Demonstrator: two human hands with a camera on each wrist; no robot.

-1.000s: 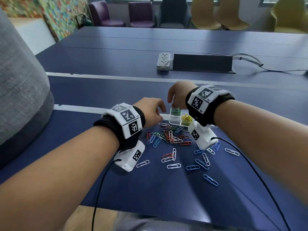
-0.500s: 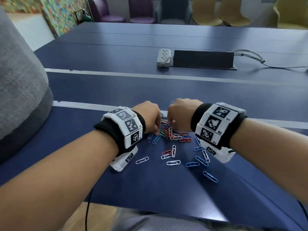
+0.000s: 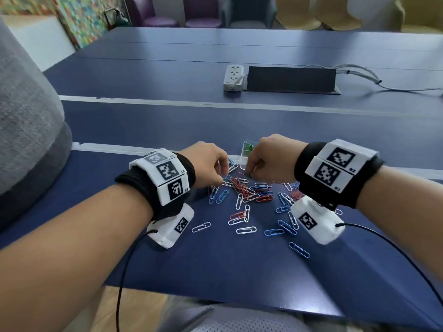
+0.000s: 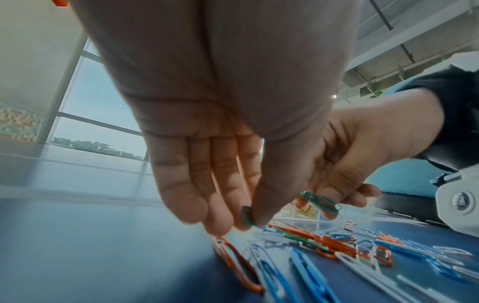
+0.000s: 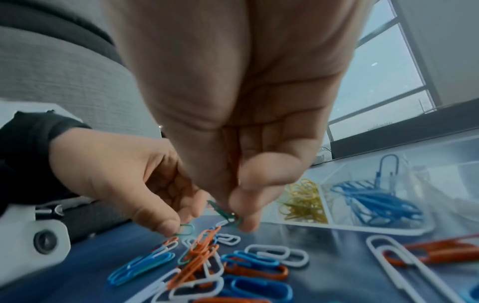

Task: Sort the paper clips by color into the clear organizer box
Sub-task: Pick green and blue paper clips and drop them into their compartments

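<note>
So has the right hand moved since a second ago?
Yes. The right hand has come back from above the clear organizer box, toward the person, down to the paper clip pile.

We are looking at a dark blue worktop (image 3: pixel 167 121) crossed by pale seams. Loose paper clips (image 3: pixel 247 197) in red, blue, white and green are lying scattered on its near part, with a clear organizer box (image 3: pixel 245 152) sitting just beyond them. Further back, a white power strip (image 3: pixel 233 77) is lying beside a black cable hatch (image 3: pixel 291 80), with grey cables (image 3: pixel 364 76) trailing off rightward.
</note>
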